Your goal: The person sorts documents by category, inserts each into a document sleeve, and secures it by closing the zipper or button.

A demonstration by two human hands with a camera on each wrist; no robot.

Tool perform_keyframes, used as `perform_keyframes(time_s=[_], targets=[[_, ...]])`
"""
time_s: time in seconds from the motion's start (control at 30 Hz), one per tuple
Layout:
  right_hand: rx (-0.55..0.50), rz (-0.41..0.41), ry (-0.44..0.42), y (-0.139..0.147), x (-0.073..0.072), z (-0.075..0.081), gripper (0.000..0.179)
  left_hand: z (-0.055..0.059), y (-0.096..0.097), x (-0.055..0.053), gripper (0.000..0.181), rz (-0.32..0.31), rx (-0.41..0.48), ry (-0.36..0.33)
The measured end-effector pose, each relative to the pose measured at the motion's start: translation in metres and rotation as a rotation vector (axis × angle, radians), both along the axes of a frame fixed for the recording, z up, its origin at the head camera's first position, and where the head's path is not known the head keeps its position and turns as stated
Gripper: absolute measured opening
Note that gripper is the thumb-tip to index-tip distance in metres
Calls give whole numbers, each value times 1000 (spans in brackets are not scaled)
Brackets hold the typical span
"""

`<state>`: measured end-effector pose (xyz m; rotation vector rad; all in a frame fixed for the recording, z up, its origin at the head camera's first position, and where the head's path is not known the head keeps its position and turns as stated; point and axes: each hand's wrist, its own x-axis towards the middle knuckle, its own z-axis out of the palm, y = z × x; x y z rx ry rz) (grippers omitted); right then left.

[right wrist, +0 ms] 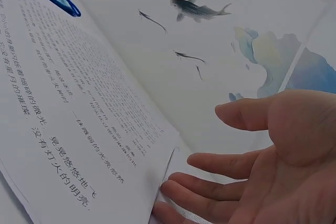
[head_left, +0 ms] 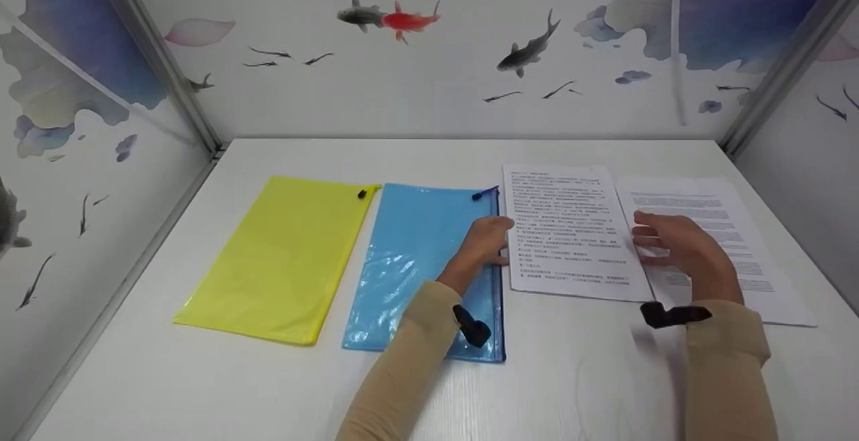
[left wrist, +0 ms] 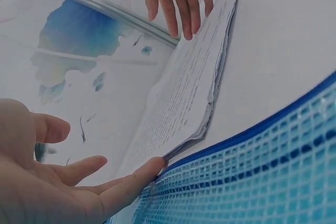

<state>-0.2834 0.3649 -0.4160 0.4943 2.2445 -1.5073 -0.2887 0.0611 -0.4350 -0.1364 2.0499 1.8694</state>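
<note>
The pile of papers [head_left: 567, 226] lies on the white table [head_left: 570, 374], between the blue pouch [head_left: 416, 246] and a second pile of papers [head_left: 745, 246]. From here I see the left hand [head_left: 484, 239] at its left side and the right hand [head_left: 688, 246] at its right side. I think they are there to make the pages neat, because some edges look a bit uneven. Both hands are loose and spread, with fingers apart. Their fingertips seem to touch the paper edges, and neither hand is squeezing anything. The yellow pouch [head_left: 275, 260] lies flat beside the blue one, maybe so both are easy to reach.
</note>
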Motion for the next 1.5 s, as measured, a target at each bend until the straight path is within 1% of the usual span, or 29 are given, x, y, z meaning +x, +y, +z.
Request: perform_keyframes(time_s=[0.1,0.27,0.33,0.47,0.53,0.67,0.8,0.83,0.93,1.03,1.1,1.23,1.37,1.43,1.5], targets=[[28,-25,-6,0,1,-1,79,-2,2,2,44,-12,1,24],[72,-54,-11,-6,-1,-2,78,-6,1,2,42,-21,-53,86],[86,-55,-15,-8,-2,-3,78,-7,0,2,41,-19,-67,91],[122,-48,-34,-8,-2,-5,74,-8,0,0,40,-25,-78,70],[144,-44,-42,-7,-2,-7,73,-8,1,-1,40,-29,-80,71],[182,-36,-35,-6,-4,-8,71,-7,2,-3,42,-26,-83,123],[181,-31,-26,-5,-7,-8,69,-8,2,-4,42,-8,-90,152],[184,-30,-28,-5,-8,-8,68,-10,2,-4,42,-3,-88,150],[174,-40,-29,-6,-10,-7,66,-12,1,-6,45,10,-26,139],[161,-45,-28,-7,-11,-5,65,-13,0,-6,52,28,30,126],[150,-43,-22,-8,-10,-4,65,-12,0,-6,56,41,48,116],[135,-37,-14,-11,-9,-5,69,-13,-1,-5,63,55,41,75],[126,-27,1,-12,-7,-6,71,-16,0,-6,63,37,2,28],[119,-24,8,-13,-7,-6,70,-18,0,-6,60,31,-6,18],[116,-17,16,-14,-6,-7,70,-19,0,-6,59,30,7,24]])
